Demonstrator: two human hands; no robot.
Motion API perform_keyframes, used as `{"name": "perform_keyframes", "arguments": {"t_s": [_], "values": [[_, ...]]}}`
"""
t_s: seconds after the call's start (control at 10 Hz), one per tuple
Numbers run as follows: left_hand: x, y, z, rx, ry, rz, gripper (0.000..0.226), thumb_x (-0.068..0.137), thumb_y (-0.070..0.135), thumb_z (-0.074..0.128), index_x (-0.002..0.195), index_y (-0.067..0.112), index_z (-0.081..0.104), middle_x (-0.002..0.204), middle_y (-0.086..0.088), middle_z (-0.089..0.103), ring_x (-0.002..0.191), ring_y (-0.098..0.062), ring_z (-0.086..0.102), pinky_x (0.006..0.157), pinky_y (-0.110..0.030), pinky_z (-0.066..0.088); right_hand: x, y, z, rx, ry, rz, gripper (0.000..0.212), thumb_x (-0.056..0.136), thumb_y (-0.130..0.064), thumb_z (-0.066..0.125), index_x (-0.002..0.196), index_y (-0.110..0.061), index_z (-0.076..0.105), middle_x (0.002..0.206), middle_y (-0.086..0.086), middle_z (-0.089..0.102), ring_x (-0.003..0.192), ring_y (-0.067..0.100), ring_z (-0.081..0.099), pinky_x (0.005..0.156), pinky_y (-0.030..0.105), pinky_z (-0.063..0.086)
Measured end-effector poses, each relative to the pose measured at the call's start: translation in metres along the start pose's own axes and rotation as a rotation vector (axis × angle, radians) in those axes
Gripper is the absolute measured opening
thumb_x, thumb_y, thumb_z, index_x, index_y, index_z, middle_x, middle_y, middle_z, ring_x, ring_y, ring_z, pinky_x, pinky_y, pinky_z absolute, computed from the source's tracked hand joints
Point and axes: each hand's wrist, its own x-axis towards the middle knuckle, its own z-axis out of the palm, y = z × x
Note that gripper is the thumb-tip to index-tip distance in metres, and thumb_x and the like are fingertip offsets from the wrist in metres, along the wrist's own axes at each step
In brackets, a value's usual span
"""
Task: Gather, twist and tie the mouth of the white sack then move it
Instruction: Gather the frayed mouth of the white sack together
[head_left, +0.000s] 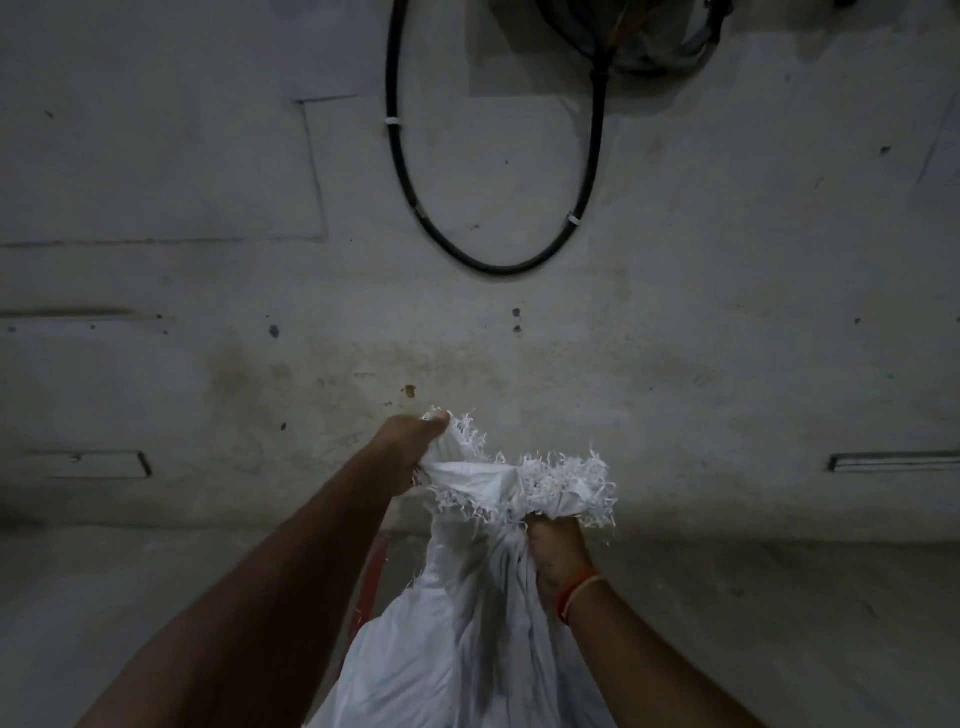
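- Two bare forearms reach forward from the near edge, one from the lower left and one from the lower right.
- Between them stands a white sack (467, 639), its body filling the near centre and narrowing upward to a gathered neck.
- Its frayed mouth (550, 483) fans out above the neck, loose white threads sticking out along the edge.
- On the left, the left hand (410, 447) is closed on the left part of the mouth, fingers curled into the cloth.
- On the right, the right hand (558, 551) is clenched round the bunched neck just below the frayed edge; an orange thread band (579, 592) circles that wrist.
- Something red (371, 577) shows behind the sack's left side; what it is cannot be told.
- Beyond, a stained grey wall (208, 322) fills the far view, with a black cable (498, 265) hanging on it in a loop.
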Motion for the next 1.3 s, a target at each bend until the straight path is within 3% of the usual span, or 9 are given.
{"name": "perform_keyframes", "arguments": {"t_s": [0.1, 0.2, 0.4, 0.6, 0.8, 0.9, 1.0, 1.2, 1.3], "values": [[0.003, -0.003, 0.003, 0.004, -0.075, 0.009, 0.029, 0.086, 0.027, 0.076, 0.086, -0.002, 0.075, 0.077, -0.017, 0.072, 0.067, -0.027, 0.07, 0.061, -0.032, 0.054, 0.004, 0.001, 0.012, 0.15, -0.002, -0.042, 0.047, 0.089, 0.02, 0.045, 0.133, 0.004, 0.054, 0.12, 0.017, 0.069, 0.095, 0.017, 0.071, 0.096, 0.032, 0.056], [0.005, -0.003, 0.012, 0.089, -0.123, 0.043, 0.023, 0.086, 0.028, 0.075, 0.072, 0.01, 0.071, 0.065, -0.007, 0.068, 0.052, -0.016, 0.067, 0.047, -0.023, 0.051, 0.009, 0.002, 0.018, 0.171, -0.013, -0.031, 0.042, 0.091, 0.016, 0.048, 0.132, 0.005, 0.056, 0.129, 0.019, 0.066, 0.109, 0.025, 0.067, 0.106, 0.041, 0.049], [0.011, 0.001, 0.03, 0.011, -0.145, -0.004, 0.01, 0.09, 0.019, 0.068, 0.085, 0.012, 0.063, 0.071, -0.004, 0.071, 0.058, -0.016, 0.069, 0.049, -0.024, 0.056, 0.018, 0.007, 0.022, 0.014, -0.238, -0.015, 0.045, 0.08, -0.003, 0.079, 0.122, -0.014, 0.067, 0.126, 0.006, 0.071, 0.116, 0.018, 0.067, 0.106, 0.039, 0.049], [0.009, 0.004, 0.043, -0.124, -0.196, -0.044, 0.007, 0.093, 0.017, 0.062, 0.092, 0.01, 0.06, 0.085, -0.009, 0.065, 0.074, -0.024, 0.063, 0.072, -0.036, 0.056, 0.034, 0.01, 0.026, -0.018, -0.11, -0.039, 0.043, 0.087, 0.009, 0.064, 0.13, 0.001, 0.06, 0.133, 0.019, 0.064, 0.122, 0.033, 0.061, 0.112, 0.049, 0.043], [0.004, -0.009, 0.036, -0.172, -0.374, 0.185, 0.027, 0.102, 0.013, 0.048, 0.08, 0.0, 0.058, 0.067, -0.012, 0.053, 0.057, -0.019, 0.052, 0.056, -0.027, 0.043, 0.033, 0.002, 0.031, 0.106, -0.091, -0.064, 0.043, 0.092, 0.013, 0.052, 0.133, 0.002, 0.056, 0.135, 0.014, 0.062, 0.122, 0.029, 0.06, 0.096, 0.029, 0.052], [0.006, -0.026, 0.032, -0.142, -0.216, 0.211, 0.028, 0.102, 0.025, 0.051, 0.114, 0.001, 0.058, 0.087, -0.01, 0.063, 0.07, -0.017, 0.06, 0.058, -0.026, 0.048, 0.034, 0.001, 0.032, 0.156, -0.063, -0.058, 0.044, 0.091, 0.015, 0.051, 0.134, 0.005, 0.055, 0.136, 0.017, 0.061, 0.126, 0.034, 0.057, 0.111, 0.044, 0.044], [0.003, -0.058, 0.021, -0.267, -0.132, 0.126, 0.045, 0.097, 0.044, 0.055, 0.135, 0.021, 0.047, 0.125, -0.01, 0.06, 0.106, -0.024, 0.062, 0.077, -0.036, 0.052, 0.034, 0.001, 0.032, 0.116, 0.004, -0.036, 0.039, 0.089, 0.017, 0.049, 0.125, 0.007, 0.06, 0.124, 0.017, 0.066, 0.116, 0.032, 0.062, 0.109, 0.044, 0.045], [-0.027, -0.122, -0.005, 0.146, -0.284, 0.187, 0.086, 0.067, 0.075, 0.071, 0.139, 0.037, 0.044, 0.137, 0.01, 0.053, 0.124, -0.011, 0.054, 0.095, -0.025, 0.052, 0.031, -0.001, 0.025, 0.124, 0.039, 0.049, 0.028, 0.089, 0.009, 0.054, 0.11, -0.003, 0.069, 0.112, 0.016, 0.071, 0.105, 0.032, 0.068, 0.095, 0.043, 0.052], [-0.046, -0.127, 0.004, 0.769, -0.333, 0.347, 0.075, 0.054, 0.082, 0.073, 0.108, 0.033, 0.06, 0.099, 0.02, 0.062, 0.084, 0.007, 0.058, 0.06, -0.006, 0.041, 0.026, -0.002, 0.025, 0.133, 0.019, 0.06, 0.029, 0.089, 0.006, 0.056, 0.113, -0.003, 0.069, 0.114, 0.019, 0.073, 0.106, 0.037, 0.069, 0.099, 0.054, 0.053]]}}
